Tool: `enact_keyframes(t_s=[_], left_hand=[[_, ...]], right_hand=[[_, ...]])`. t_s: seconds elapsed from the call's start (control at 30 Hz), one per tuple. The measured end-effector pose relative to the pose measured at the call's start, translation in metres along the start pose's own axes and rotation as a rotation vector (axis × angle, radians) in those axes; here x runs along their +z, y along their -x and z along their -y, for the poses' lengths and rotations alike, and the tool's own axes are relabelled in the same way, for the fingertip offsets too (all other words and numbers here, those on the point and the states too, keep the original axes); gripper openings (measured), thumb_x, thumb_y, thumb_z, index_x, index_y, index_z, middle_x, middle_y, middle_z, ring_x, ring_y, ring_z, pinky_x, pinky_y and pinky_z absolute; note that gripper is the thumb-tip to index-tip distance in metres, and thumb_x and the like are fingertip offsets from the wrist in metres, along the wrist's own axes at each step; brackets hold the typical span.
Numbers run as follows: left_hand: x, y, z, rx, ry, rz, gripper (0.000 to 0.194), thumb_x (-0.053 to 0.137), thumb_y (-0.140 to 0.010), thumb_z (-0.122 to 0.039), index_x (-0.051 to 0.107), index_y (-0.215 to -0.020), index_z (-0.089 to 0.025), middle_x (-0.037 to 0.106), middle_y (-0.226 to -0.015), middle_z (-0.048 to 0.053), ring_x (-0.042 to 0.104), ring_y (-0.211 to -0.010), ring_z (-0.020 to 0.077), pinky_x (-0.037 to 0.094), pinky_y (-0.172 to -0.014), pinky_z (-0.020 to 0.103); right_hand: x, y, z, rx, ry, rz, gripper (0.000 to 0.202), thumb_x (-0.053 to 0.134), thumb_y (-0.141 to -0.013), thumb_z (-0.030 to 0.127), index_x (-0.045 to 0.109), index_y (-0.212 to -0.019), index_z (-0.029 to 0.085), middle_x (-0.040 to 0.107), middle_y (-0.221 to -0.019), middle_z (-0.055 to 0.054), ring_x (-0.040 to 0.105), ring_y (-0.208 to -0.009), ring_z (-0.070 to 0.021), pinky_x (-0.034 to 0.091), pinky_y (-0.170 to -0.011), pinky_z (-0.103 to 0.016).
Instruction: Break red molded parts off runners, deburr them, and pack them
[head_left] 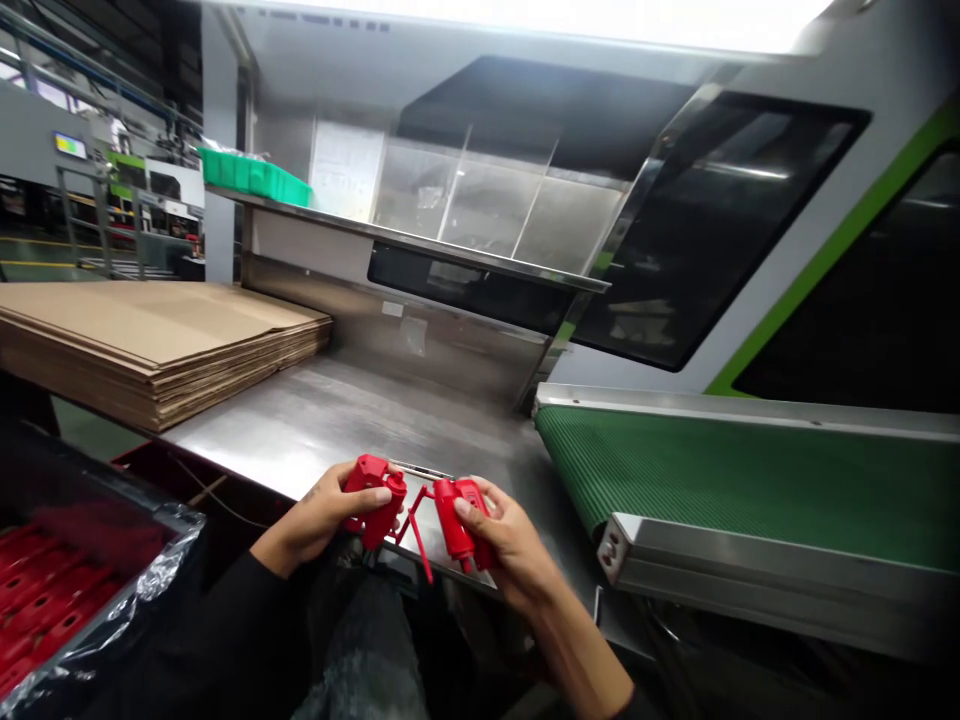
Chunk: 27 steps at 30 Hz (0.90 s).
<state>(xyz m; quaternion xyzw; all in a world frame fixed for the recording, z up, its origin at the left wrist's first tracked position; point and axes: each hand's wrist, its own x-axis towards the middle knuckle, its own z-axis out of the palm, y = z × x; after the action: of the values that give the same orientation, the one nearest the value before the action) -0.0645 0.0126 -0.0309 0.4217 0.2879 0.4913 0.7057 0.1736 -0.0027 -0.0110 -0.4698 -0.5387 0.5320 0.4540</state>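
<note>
My left hand [337, 505] is closed around a red plastic part [369, 478], its thumb lying across the front. Another red plastic part [450, 520] is gripped in my right hand [506, 530], with the thumb pressed on its face. Between the two hands a thin red branched piece [415, 530] slants downward; whether it joins either part is not clear. Both hands are above the front edge of the metal table [300, 420].
A stack of flat cardboard [157, 330] lies on the left. To the right runs a green conveyor belt [712, 480] with metal side rails. A green tray [255, 177] sits on the shelf above. Several red parts [52, 590] fill a lined box at lower left.
</note>
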Motion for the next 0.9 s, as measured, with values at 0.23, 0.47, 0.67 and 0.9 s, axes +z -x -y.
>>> enact_keyframes(t_s=[0.23,0.47,0.67,0.9], left_hand=[[0.011,0.004,0.018,-0.378,0.319,-0.062,0.031,0.070,-0.083,-0.034,0.061,-0.095,-0.007,0.069,-0.086,0.015,0.067,-0.070,0.0225,0.058,-0.063,0.035],[0.014,0.012,0.009,-0.180,0.430,-0.129,0.023,0.065,-0.087,-0.030,0.061,-0.100,-0.011,0.071,-0.091,0.011,0.068,-0.073,0.0209,0.058,-0.063,0.033],[0.018,0.013,0.003,-0.084,0.386,-0.095,0.016,0.068,-0.084,-0.021,0.062,-0.097,-0.014,0.070,-0.087,0.007,0.068,-0.074,0.0200,0.058,-0.066,0.034],[0.031,0.006,-0.005,-0.028,0.259,-0.042,0.020,0.072,-0.080,-0.020,0.064,-0.095,-0.011,0.069,-0.088,0.010,0.066,-0.074,0.0183,0.056,-0.066,0.028]], right_hand=[[-0.011,-0.011,-0.022,-0.435,0.394,-0.276,0.038,0.079,-0.066,0.040,0.063,-0.097,0.024,0.064,-0.113,-0.005,0.053,-0.117,-0.0249,0.027,-0.113,-0.045],[-0.022,-0.041,-0.040,-0.128,0.577,-0.299,0.058,0.058,-0.078,0.058,0.055,-0.117,0.015,0.062,-0.114,-0.014,0.058,-0.105,-0.0304,0.043,-0.098,-0.049],[-0.026,-0.032,-0.041,-0.121,0.732,-0.445,0.096,0.052,-0.073,0.062,0.033,-0.143,-0.001,0.033,-0.133,-0.027,0.026,-0.125,-0.0455,0.016,-0.110,-0.060],[0.010,0.020,0.009,-0.087,0.402,-0.044,0.060,0.058,-0.079,0.059,0.054,-0.123,0.017,0.062,-0.101,-0.011,0.060,-0.080,-0.0230,0.054,-0.070,-0.041]])
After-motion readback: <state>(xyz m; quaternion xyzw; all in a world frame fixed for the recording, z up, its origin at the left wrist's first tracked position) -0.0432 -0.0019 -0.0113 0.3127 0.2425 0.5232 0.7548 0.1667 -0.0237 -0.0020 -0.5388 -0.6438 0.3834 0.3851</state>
